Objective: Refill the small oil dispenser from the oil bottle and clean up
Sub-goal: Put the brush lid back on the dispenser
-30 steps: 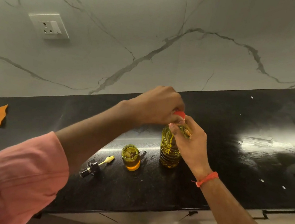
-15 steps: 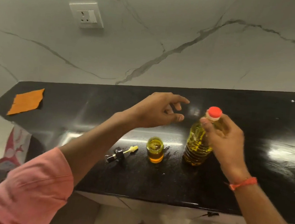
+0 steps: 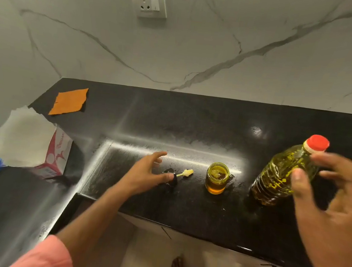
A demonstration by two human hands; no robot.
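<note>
Fingers (image 3: pixel 167 176) perhaps touching dispenser cap (image 3: pixel 171 176)

Left hand (image 3: pixel 144 173): no longer up at the red cap (image 3: pixel 316 143) as a second ago, nor hovering mid-air beside it as half a second ago, but down at the counter, fingers spread loosely over the black pump top (image 3: pixel 171 177) lying left of the open dispenser jar (image 3: pixel 217 178); contact with the pump top not clear. Right hand (image 3: pixel 329 208): grip on the oil bottle (image 3: pixel 279 180) now released, fingers open and blurred, just off the bottle's right side. Oil bottle: capped and standing alone on the counter, farther right of the jar than a second ago.
</note>
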